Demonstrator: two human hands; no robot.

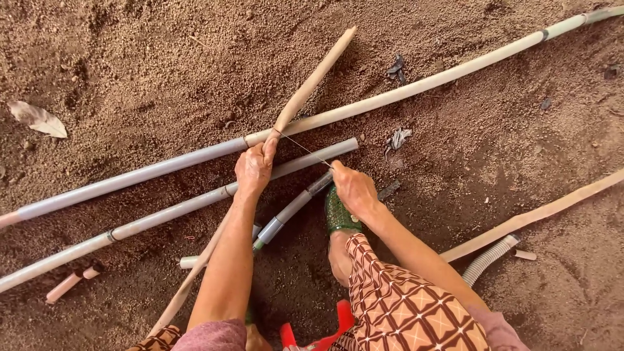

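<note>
Two hands (253, 168) (353, 188), three long pipes (162, 166), one stick (312, 81).

I count two long pipes (162, 162) on the soil, one short grey pipe (292, 211) under my foot, one bent wooden stick (312, 81), one corrugated hose (487, 259), one dry leaf (38, 118) and two small offcuts (65, 286).

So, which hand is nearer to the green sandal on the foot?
The right hand. It rests just above the green sandal, almost touching its toe end. The left hand is farther away, up and to the left, gripping the wooden stick.
</note>
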